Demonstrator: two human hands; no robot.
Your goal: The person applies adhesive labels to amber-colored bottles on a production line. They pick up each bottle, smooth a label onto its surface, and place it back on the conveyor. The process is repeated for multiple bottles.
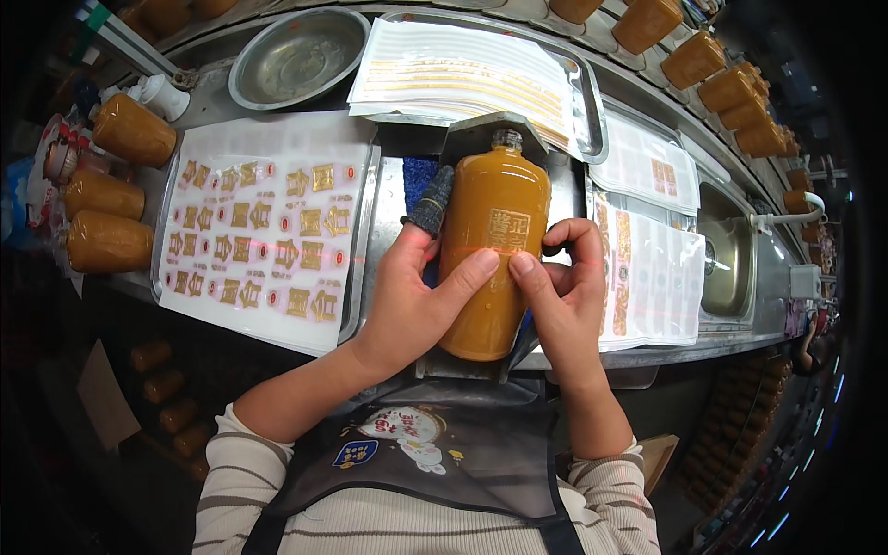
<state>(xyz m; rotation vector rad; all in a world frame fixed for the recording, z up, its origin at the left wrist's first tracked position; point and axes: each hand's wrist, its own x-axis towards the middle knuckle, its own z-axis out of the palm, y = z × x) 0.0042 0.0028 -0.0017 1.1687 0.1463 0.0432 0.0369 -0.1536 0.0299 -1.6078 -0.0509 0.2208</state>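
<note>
An amber-brown glazed bottle (481,199) lies in front of me, its neck pointing away, on a dark metal stand (462,139). A square gold decal (507,229) sits on its face. My left hand (407,291) grips the bottle's left side, its thumb pressing just below the decal. A dark wrapped cover (432,203) is on my left index finger, which points along the bottle. My right hand (566,301) holds the right side, thumb tip at the decal's lower edge and fingers curled in. Part of a dark cover shows on a right finger. A thin red light line crosses the bottle.
Decal sheets (259,222) lie on a tray at left. More sheets are stacked behind (462,74) and at right (652,277). A metal basin (298,60) stands back left, a sink (726,268) far right. Brown bottles (111,240) line the left edge and the back shelf.
</note>
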